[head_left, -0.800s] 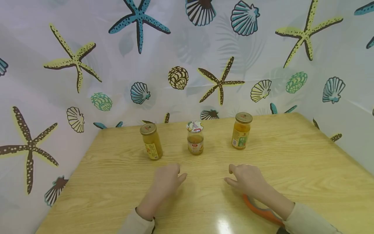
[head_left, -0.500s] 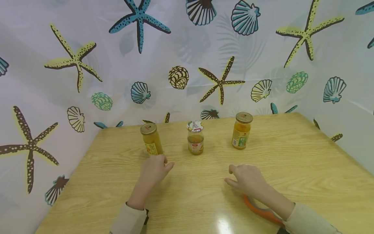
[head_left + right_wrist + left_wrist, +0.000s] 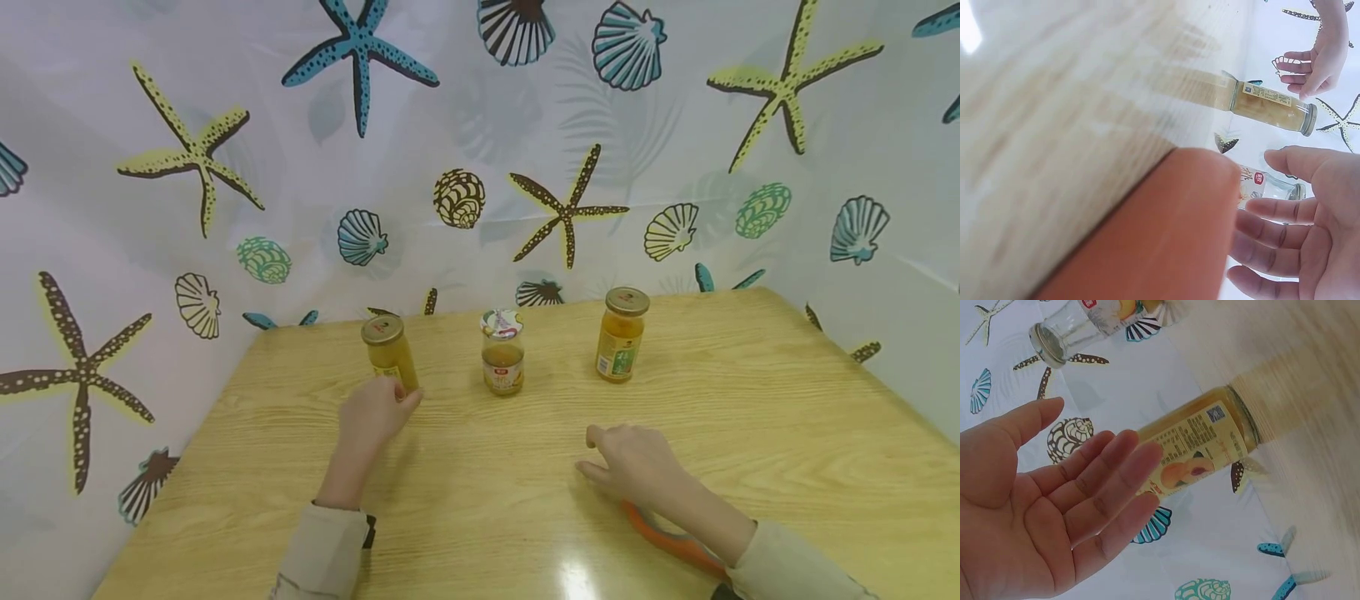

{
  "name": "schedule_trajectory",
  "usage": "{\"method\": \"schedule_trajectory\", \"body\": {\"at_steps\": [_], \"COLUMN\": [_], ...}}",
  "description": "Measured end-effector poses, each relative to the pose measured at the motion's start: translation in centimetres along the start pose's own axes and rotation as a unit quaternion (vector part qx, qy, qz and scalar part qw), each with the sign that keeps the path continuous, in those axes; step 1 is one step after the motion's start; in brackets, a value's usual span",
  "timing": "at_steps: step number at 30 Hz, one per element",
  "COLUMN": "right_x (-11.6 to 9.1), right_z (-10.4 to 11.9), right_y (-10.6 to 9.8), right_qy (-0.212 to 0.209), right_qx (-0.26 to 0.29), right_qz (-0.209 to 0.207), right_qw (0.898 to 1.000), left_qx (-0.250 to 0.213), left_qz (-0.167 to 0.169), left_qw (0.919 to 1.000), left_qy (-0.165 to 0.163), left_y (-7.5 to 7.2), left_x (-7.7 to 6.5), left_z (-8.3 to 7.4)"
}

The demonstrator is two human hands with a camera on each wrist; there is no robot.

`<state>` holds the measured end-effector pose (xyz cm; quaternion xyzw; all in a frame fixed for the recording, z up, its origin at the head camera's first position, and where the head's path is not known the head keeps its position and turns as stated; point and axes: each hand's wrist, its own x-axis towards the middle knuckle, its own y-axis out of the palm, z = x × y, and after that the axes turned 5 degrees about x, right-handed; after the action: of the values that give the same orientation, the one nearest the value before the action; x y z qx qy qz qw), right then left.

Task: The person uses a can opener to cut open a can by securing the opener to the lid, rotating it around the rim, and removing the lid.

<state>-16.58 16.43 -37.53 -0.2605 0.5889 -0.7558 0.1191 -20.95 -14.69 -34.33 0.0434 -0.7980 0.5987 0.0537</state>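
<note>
My left hand (image 3: 369, 417) is in front of the left jar (image 3: 402, 358), overlapping its lower part in the head view. The jar is tall, with a gold lid and yellow contents. A peach picture shows on its label (image 3: 1188, 469) in the left wrist view, where my left fingers are loosely extended, palm toward the jar, holding nothing. My right hand (image 3: 637, 462) hovers over the table with relaxed fingers and nothing in them. Below that forearm lies an orange curved tool (image 3: 675, 546) with a grey wavy inner edge, partly hidden by the arm.
A half-filled jar (image 3: 502, 367) with a patterned white lid stands at the middle of the wooden table (image 3: 480, 500). To its right is a gold-lidded jar (image 3: 618, 346) with orange contents and a green label. A cloth (image 3: 465, 100) printed with starfish and shells hangs behind.
My left hand has moved left and forward, from the space in front of the jars to the left jar. The right hand and all jars stay where they were.
</note>
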Motion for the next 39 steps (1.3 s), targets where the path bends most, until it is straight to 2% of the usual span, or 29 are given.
{"method": "schedule_trajectory", "body": {"at_steps": [4,8,13,20,26,31,39], "right_x": [0.0,0.0,-0.1,-0.2,-0.2,-0.1,-0.1], "right_z": [0.1,0.1,0.2,0.3,0.3,0.3,0.3], "right_y": [0.0,0.1,0.1,0.0,0.0,0.1,0.1], "right_qy": [0.002,0.008,0.008,0.014,0.008,0.0,0.0], "right_qx": [0.0,0.001,0.003,0.013,0.013,0.007,0.012], "right_qz": [0.006,0.01,0.014,0.02,0.021,0.019,0.021], "right_qw": [1.0,1.0,1.0,1.0,1.0,1.0,1.0], "left_qx": [0.007,0.004,-0.029,-0.083,-0.146,-0.209,-0.251], "left_qz": [-0.01,-0.006,0.005,-0.031,-0.052,-0.047,-0.042], "left_qw": [0.9995,0.9981,0.9948,0.9897,0.9799,0.9668,0.9534], "left_qy": [-0.031,-0.062,-0.097,-0.112,-0.125,-0.14,-0.162], "left_y": [-0.1,0.1,1.0,1.4,1.6,2.2,2.8], "left_x": [0.6,1.1,2.0,3.2,4.2,4.9,5.5], "left_z": [0.6,1.1,1.7,2.4,2.4,2.2,2.7]}}
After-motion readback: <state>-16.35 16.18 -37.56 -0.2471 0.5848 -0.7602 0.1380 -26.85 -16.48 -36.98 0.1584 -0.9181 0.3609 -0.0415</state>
